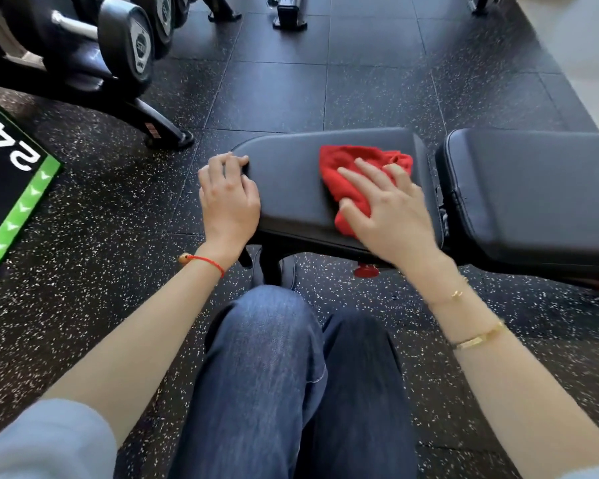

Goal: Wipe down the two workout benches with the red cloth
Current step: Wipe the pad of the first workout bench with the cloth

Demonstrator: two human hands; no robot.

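A black padded workout bench lies across the middle of the view, its seat pad (291, 174) to the left and its longer back pad (533, 191) to the right, with a gap between them. The red cloth (350, 167) lies crumpled on the right part of the seat pad. My right hand (391, 209) presses flat on the cloth with fingers spread. At the seat pad's left end my left hand (229, 198) rests on the rounded edge, its fingers curled over it. Only this one bench is in view.
A dumbbell rack (118, 53) with black dumbbells stands at the upper left, its foot reaching toward the bench. A black and green mat (11, 188) lies at the left edge. My knee in blue jeans (274, 357) is just below the bench. Speckled black rubber floor tiles surround everything.
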